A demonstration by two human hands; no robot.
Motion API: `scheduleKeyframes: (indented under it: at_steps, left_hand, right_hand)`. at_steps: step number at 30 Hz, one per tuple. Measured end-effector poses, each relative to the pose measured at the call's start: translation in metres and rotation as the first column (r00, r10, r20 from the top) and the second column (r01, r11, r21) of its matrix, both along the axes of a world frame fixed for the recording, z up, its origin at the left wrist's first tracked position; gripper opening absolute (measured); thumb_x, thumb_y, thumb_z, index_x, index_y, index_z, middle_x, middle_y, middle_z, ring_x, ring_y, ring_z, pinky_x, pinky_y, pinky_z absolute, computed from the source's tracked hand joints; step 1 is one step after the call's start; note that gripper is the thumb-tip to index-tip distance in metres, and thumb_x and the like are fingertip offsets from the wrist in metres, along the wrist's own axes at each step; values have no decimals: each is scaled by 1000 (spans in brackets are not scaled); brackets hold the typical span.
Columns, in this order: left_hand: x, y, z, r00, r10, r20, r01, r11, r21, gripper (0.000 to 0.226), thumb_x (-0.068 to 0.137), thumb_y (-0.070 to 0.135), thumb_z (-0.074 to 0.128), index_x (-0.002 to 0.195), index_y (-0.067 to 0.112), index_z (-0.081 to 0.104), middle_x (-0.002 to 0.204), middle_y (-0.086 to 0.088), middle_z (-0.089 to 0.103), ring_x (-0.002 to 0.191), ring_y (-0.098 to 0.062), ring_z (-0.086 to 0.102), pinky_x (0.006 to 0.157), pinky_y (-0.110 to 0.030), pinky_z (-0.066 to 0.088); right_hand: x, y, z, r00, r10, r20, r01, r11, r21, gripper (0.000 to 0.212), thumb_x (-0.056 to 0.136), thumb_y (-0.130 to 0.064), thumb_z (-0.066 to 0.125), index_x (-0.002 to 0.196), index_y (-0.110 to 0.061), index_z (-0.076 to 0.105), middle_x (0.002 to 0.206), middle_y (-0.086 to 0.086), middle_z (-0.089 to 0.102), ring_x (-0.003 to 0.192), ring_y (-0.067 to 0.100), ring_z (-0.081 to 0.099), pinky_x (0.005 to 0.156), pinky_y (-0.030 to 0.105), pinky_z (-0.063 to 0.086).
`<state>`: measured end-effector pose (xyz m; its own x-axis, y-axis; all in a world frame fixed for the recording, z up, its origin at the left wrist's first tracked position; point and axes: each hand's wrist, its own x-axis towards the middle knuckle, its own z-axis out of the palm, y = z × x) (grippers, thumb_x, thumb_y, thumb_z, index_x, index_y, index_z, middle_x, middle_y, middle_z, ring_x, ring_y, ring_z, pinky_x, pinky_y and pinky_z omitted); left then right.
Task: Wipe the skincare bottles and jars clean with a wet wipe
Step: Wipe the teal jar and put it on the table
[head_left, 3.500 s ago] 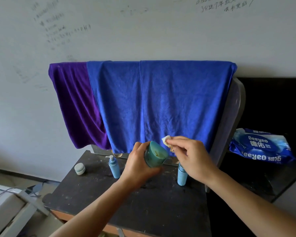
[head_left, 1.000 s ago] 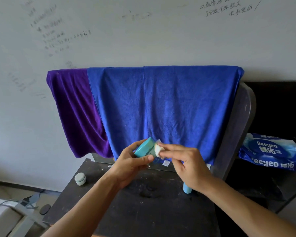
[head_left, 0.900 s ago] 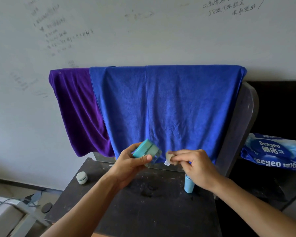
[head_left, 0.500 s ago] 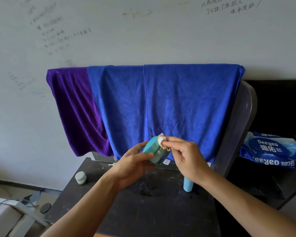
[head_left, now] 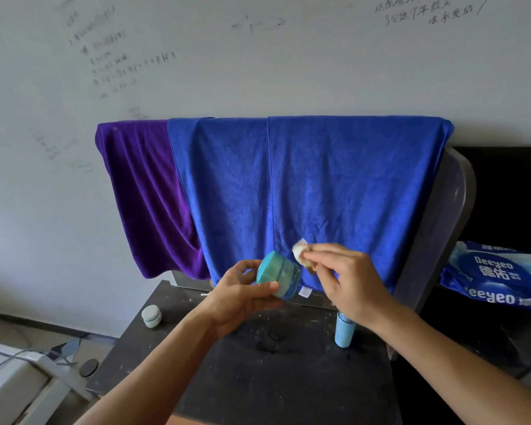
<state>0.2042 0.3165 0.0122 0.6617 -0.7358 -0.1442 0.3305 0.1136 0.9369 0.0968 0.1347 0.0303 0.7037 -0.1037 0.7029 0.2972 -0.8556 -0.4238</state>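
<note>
Above the dark table [head_left: 288, 378], left hand [head_left: 239, 297] grips the tilted teal jar [head_left: 278, 277]; right hand [head_left: 347, 277] pinches the wet wipe [head_left: 298, 251]: rotate the jar steadily beneath it.

Surface: a dark, scuffed table [head_left: 288, 378] carried the things (pale specks across its top)
Left side: a small white jar [head_left: 151, 315] stood upright near the edge
Right side: a light blue bottle [head_left: 344, 332] stood upright; its top was hidden
</note>
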Motion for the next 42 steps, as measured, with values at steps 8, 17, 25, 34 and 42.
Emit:
scheduleKeyframes:
  at_steps: [8,17,25,34,42]
  left_hand:
    - [7,4,-6,998,54,-43,-56,997,-48,71,65,-7,74,128,17,50,109,-27,60,93,-39,66,83,-51,56]
    - [1,-14,-9,986,149,-80,-153,987,-44,66,61,17,80,115,-3,46,101,-22,65,86,-30,70,73,-38,60]
    - [2,-5,-4,970,175,-169,-191,978,-85,35,75,31,65,98,5,66,97,-19,67,83,-29,69,72,-40,60]
    - [-5,-18,0,956,84,-281,-96,995,-28,44,79,45,64,101,9,75,96,-11,68,87,-19,65,93,-34,48]
    - [4,-7,-1,918,179,-354,-178,983,35,46,74,50,65,83,7,78,91,-17,70,86,-27,63,86,-37,48]
  right_hand:
    - [-8,6,-31,995,59,-86,-66,994,-88,26,79,3,58,95,-10,74,105,-2,72,101,12,66,87,23,52]
    - [13,31,-3,999,-1,53,7,993,-121,30,83,1,52,104,-10,70,112,0,69,110,14,60,94,24,48]
    - [-3,14,-44,999,42,-30,-47,980,-196,22,83,-3,55,88,-13,73,102,-2,72,105,12,63,88,31,53]
    - [15,46,-29,987,11,163,11,991,-134,23,87,3,55,102,-4,71,117,5,67,116,17,58,102,28,45]
    - [4,4,-49,990,-124,70,119,990,73,23,77,6,63,92,-8,74,100,1,72,99,8,65,92,15,46]
